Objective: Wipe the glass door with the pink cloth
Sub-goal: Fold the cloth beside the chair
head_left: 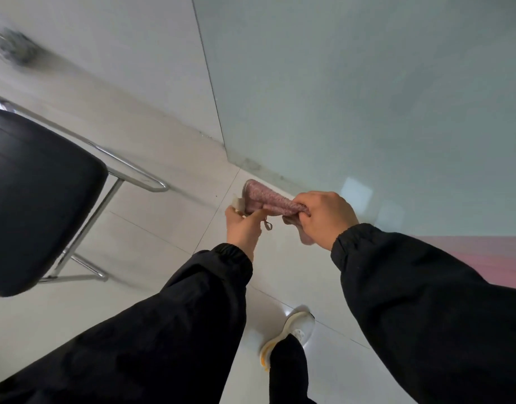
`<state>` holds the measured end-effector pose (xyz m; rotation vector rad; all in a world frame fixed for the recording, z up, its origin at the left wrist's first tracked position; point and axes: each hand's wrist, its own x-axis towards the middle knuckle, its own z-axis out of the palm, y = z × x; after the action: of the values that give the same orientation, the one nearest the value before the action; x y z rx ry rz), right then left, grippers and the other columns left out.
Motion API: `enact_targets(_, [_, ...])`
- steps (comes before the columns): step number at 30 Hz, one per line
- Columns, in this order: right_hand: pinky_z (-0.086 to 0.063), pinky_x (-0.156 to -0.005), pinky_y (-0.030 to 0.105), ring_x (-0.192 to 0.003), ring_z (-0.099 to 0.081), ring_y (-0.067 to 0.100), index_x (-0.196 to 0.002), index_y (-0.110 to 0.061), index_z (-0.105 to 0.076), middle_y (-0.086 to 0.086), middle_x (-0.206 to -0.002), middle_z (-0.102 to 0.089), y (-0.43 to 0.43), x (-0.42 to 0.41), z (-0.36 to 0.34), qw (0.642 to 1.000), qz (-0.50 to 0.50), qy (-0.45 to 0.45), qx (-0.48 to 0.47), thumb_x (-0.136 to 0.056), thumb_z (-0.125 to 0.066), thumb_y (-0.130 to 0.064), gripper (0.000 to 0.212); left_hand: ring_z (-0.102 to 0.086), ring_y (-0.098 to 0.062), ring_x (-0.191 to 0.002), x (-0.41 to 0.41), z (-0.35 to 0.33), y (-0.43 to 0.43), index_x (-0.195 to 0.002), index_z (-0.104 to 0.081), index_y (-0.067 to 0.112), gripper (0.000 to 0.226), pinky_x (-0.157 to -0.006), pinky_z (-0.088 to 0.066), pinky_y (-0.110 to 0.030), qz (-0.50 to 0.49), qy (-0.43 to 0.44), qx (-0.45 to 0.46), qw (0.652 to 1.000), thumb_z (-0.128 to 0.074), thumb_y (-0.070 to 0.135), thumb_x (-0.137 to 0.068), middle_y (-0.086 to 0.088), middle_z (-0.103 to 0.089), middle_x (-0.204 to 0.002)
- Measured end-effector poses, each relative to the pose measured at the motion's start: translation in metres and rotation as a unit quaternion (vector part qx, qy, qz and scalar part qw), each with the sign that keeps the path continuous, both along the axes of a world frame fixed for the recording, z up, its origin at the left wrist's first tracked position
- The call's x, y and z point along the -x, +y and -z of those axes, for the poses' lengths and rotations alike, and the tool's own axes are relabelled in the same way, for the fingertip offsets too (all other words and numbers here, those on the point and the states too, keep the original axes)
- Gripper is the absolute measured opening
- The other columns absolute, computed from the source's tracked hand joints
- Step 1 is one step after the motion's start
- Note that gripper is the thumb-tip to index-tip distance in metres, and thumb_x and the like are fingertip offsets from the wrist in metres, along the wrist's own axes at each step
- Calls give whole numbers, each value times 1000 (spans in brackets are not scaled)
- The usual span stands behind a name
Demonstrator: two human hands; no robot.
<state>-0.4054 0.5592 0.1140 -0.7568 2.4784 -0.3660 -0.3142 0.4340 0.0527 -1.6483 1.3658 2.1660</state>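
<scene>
The pink cloth (262, 199) is bunched into a roll and held in the air between both hands, a little in front of the frosted glass door (367, 97). My right hand (323, 218) grips its right end in a closed fist, with a flap of cloth hanging below. My left hand (243, 225) pinches the left end between thumb and fingers. A small loop tag dangles under the cloth. Neither the cloth nor a hand touches the glass. Both arms wear black sleeves.
A black padded chair (32, 196) on a chrome frame stands to the left on the pale tiled floor (163, 228). A white wall (120, 53) meets the glass at the left. My foot in a white shoe (291, 328) is below the hands.
</scene>
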Motion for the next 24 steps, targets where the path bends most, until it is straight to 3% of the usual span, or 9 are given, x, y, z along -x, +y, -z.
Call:
enact_targets(2, [-50, -72, 38, -85, -58, 28, -95, -22, -71, 1, -88, -66, -6, -4, -29, 1000, 1, -9, -13, -84, -54, -10, 23, -41, -12, -120, -6, -29, -18, -146, -26, 26, 91, -103, -34, -26, 81, 2, 161, 984, -79, 20, -72, -1, -34, -139])
enact_targets(3, [-51, -72, 37, -84, -58, 27, -93, -23, -71, 1, -87, -67, -10, -7, -47, 1000, 5, -18, -18, -83, -54, -10, 23, -35, -11, -126, -8, -46, -27, -149, -24, 28, 96, -106, -29, -24, 136, 23, 225, 965, -80, 18, -71, 1, -29, -142])
enact_targets(5, [-51, -69, 36, -80, -59, 27, -89, -23, -72, 1, -83, -68, -21, -13, -73, 999, 9, -39, -20, -81, -54, -7, 24, -30, -16, -134, -9, -73, -46, -145, -38, 29, 84, -110, -28, -28, 255, 64, 306, 915, -79, 20, -72, 1, -34, -145])
enact_targets(10, [-53, -67, 37, -73, -59, 30, -85, -21, -72, 6, -75, -67, -64, -30, -121, 998, 10, -66, -17, -77, -55, -7, 23, -51, -23, -115, -17, -131, -109, -102, -72, 21, 29, -98, -42, -34, 380, 100, 372, 841, -73, 13, -74, 1, -62, -117])
enact_targets(13, [-52, -67, 35, -73, -58, 27, -84, -22, -73, 1, -72, -64, -103, -44, -135, 997, 13, -76, 8, -78, -55, -5, 26, -58, -25, -104, -35, -150, -151, -110, -70, 20, 40, -89, -50, -40, 436, 120, 298, 841, -77, 12, -72, 0, -60, -117])
enact_targets(16, [-50, -68, 34, -72, -57, 22, -81, -21, -74, -5, -70, -63, -137, -59, -139, 996, 2, -90, 27, -77, -57, -3, 25, -49, -23, -113, -54, -150, -179, -122, -64, 32, 50, -97, -42, -39, 497, 75, 361, 785, -77, 28, -74, 5, -60, -117])
enact_targets(18, [-51, -68, 36, -71, -58, 22, -78, -22, -73, -3, -71, -65, -164, -70, -138, 994, -23, -103, 25, -76, -58, -2, 25, -47, -19, -109, -70, -147, -202, -115, -66, 38, 39, -94, -41, -39, 515, 29, 390, 763, -71, 36, -77, 10, -60, -106])
enact_targets(20, [-53, -70, 37, -73, -59, 23, -78, -23, -72, 0, -75, -67, -187, -76, -134, 993, -44, -110, 15, -74, -56, -1, 27, -47, -19, -103, -85, -144, -219, -102, -71, 34, 23, -89, -42, -36, 511, 5, 397, 762, -67, 38, -79, 10, -55, -92])
enact_targets(24, [-54, -75, 37, -79, -61, 23, -84, -22, -73, 0, -82, -70, -230, -85, -127, 992, -57, -109, 7, -76, -55, -3, 27, -42, -14, -90, -119, -139, -245, -88, -75, 18, 16, -77, -33, -24, 410, 10, 399, 820, -71, 29, -78, 4, -59, -97])
